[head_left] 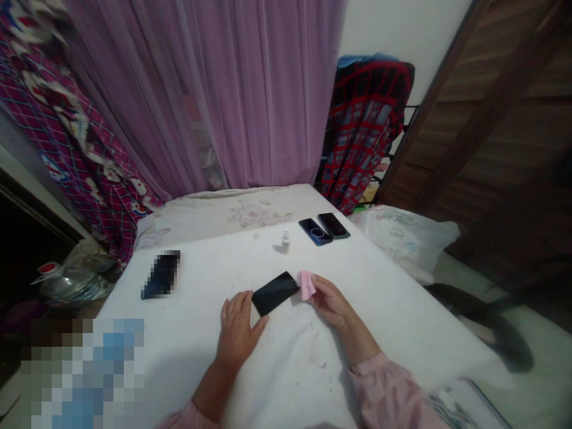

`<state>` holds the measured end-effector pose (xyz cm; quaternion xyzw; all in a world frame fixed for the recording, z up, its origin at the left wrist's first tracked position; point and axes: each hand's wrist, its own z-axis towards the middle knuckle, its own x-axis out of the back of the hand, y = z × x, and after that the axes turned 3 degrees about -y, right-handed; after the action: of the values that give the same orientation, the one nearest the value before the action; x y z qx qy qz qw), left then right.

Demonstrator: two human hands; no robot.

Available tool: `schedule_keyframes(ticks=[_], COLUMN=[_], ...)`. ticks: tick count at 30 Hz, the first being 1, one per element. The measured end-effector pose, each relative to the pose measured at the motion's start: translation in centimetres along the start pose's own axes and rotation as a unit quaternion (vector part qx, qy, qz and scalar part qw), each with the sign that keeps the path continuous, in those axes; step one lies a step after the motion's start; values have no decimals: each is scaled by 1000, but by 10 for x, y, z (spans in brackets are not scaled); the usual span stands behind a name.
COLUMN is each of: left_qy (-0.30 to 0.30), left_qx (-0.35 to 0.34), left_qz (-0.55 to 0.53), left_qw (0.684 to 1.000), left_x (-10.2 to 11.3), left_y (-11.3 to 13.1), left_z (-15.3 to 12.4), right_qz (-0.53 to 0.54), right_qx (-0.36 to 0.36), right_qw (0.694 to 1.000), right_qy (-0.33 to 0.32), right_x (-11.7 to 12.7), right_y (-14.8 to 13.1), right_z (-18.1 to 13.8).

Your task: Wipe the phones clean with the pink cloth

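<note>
A black smartphone (274, 293) lies at a slant on the white-covered table, its dark screen facing up. My left hand (239, 330) holds its near left end, with the thumb at the lower edge and the fingers at the left corner. Pinched in my right hand (331, 302) is a small folded pink cloth (306, 286), which is right at the phone's far right end; I cannot tell whether they touch. Just beyond the phone stands a small white bottle (286, 242), upright.
Two more phones, a blue one (316, 232) and a black one (334, 226), lie side by side at the back right. A pixelated dark object (161, 275) is on the left. Purple curtains (268, 89) hang behind the table (201, 274); a white plastic bag (402, 238) sits beyond its right edge.
</note>
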<state>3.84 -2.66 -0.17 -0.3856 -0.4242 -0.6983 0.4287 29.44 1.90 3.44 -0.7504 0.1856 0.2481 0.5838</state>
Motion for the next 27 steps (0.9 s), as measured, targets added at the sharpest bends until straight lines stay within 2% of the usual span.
schedule_keyframes(ticks=[3, 5, 7, 9, 11, 13, 15, 18, 22, 24, 27], left_qy=[4, 3, 0, 1, 1, -3, -7, -9, -19, -24, -32], left_qx=[7, 8, 6, 7, 8, 7, 4, 9, 15, 13, 13], left_qz=[5, 10, 12, 12, 10, 7, 1, -8, -13, -13, -14], left_qw=[1000, 1000, 1000, 1000, 1000, 1000, 1000, 1000, 1000, 1000, 999], left_x=[-1, -2, -3, -3, -2, -1, 1, 3, 4, 4, 4], left_y=[1, 1, 0, 0, 0, 1, 3, 6, 7, 7, 7], left_z=[0, 0, 0, -1, 0, 1, 2, 3, 4, 4, 5], right_qz=[-151, -286, -435, -572, -662, -706, -729, -757, -774, -771, -755], right_qx=[82, 132, 182, 225, 262, 299, 328, 341, 357, 369, 386], right_qw=[984, 947, 879, 785, 697, 637, 597, 555, 521, 517, 529], right_qy=[45, 63, 73, 82, 85, 79, 67, 55, 48, 45, 40], right_x=[-5, -11, -18, -27, -34, -39, -42, -43, -43, -42, -38], right_y=[3, 7, 13, 19, 25, 30, 34, 37, 44, 48, 51], right_z=[7, 12, 16, 18, 18, 16, 12, 5, 3, 6, 12])
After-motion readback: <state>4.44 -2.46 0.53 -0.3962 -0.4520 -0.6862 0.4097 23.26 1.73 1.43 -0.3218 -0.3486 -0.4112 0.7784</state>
